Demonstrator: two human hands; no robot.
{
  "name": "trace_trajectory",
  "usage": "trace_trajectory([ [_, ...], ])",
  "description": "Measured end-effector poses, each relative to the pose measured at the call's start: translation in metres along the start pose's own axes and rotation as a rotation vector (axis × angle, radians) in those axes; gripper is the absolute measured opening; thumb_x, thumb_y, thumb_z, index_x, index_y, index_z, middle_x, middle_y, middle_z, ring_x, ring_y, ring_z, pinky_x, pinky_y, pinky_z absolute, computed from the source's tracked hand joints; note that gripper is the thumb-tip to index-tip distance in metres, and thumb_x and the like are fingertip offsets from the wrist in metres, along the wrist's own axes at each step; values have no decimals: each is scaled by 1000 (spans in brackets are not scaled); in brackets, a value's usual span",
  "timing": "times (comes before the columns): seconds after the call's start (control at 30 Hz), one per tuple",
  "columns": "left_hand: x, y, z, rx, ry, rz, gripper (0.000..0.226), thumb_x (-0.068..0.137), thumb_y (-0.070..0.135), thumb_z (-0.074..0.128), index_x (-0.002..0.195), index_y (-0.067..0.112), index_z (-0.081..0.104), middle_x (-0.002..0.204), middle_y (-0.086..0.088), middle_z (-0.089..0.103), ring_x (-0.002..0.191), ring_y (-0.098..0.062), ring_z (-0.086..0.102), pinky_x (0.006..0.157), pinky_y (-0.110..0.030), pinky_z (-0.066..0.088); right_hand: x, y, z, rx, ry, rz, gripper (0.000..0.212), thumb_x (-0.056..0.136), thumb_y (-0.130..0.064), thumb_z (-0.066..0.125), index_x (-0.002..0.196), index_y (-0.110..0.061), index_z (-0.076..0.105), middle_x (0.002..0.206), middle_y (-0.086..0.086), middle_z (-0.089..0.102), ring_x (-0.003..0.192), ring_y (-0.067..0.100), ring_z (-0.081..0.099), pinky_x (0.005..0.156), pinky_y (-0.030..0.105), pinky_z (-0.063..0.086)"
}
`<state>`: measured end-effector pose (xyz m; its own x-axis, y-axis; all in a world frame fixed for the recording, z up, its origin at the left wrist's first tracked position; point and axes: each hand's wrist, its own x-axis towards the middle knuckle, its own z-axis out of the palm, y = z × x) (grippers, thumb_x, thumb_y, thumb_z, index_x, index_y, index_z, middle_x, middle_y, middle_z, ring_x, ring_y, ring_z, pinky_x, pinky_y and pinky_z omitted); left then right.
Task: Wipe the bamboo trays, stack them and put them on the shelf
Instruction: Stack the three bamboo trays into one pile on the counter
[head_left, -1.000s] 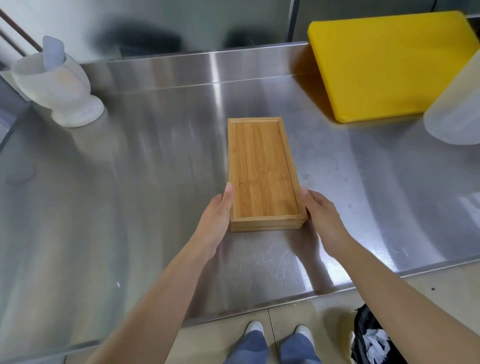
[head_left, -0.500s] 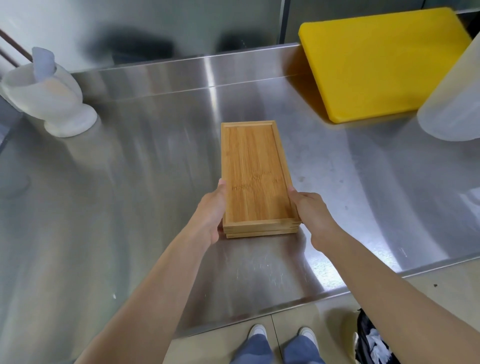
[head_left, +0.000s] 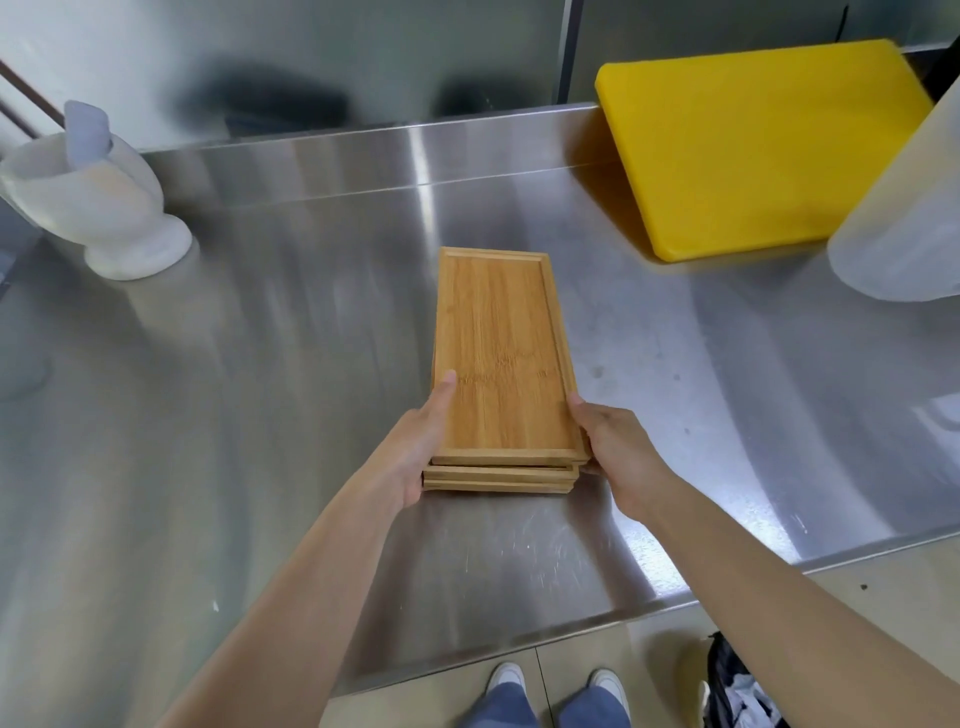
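Note:
A stack of bamboo trays (head_left: 501, 353) sits in the middle of the steel counter (head_left: 260, 415), long side pointing away from me. The layers are slightly offset at the near end, the top tray shifted a little right. My left hand (head_left: 415, 447) grips the stack's near left side, thumb resting on the top tray. My right hand (head_left: 615, 447) grips the near right side, fingers under the edge. Whether the stack is off the counter I cannot tell. No shelf or cloth is in view.
A yellow cutting board (head_left: 753, 145) leans against the back wall at the right. A translucent plastic container (head_left: 904, 208) stands at the right edge. A white mortar with pestle (head_left: 98, 197) stands at the back left. The counter's front edge runs near my feet; a dark bag (head_left: 737, 686) lies on the floor.
Both hands have closed tighter onto the stack's near sides, the left thumb now on top. The tray layers have shifted out of line at the near end.

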<state>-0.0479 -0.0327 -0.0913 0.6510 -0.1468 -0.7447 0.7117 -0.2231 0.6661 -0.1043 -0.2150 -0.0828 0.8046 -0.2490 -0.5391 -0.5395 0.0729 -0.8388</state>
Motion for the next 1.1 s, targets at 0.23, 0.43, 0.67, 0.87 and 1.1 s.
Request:
trace_trajectory([
  [0.23, 7, -8, -3, -71, 19, -5, 87, 82, 72, 39, 150, 21, 19, 160, -1, 19, 146, -24, 18, 119, -50, 16, -1, 0, 4, -60, 4, -87, 27, 96, -35, 41, 77, -28, 60, 85, -9, 64, 83, 11, 61, 84, 32, 50],
  [0.43, 6, -9, -6, -85, -21, 21, 84, 86, 66, 38, 150, 17, 15, 160, 0, 14, 148, -23, 12, 120, -49, 11, -2, -1, 0, 19, -113, -71, 16, 95, -31, 45, 95, -29, 60, 93, -7, 68, 88, 11, 64, 78, 31, 53],
  [0.67, 35, -29, -19, -141, -112, 37, 137, 25, 83, 73, 144, 25, 37, 154, 2, 34, 142, -21, 30, 115, -53, 24, -4, 4, -3, 5, -203, -147, 26, 96, -30, 42, 119, -37, 50, 99, -17, 65, 93, 3, 63, 77, 23, 51],
  [0.87, 26, -24, -15, -178, -110, 39, 131, 30, 88, 67, 144, 30, 36, 154, 4, 34, 142, -21, 31, 115, -52, 24, -2, 8, -4, 106, -219, -135, 32, 93, -22, 48, 123, -33, 53, 100, -18, 68, 84, -2, 68, 70, 20, 51],
  [1.1, 3, -16, -6, -56, 22, 74, 92, 83, 71, 40, 151, 14, 17, 159, -1, 22, 146, -22, 18, 119, -50, 12, 0, 5, -6, 242, -237, -71, 36, 87, -10, 56, 121, -23, 58, 99, -7, 73, 80, 7, 70, 60, 20, 53],
])
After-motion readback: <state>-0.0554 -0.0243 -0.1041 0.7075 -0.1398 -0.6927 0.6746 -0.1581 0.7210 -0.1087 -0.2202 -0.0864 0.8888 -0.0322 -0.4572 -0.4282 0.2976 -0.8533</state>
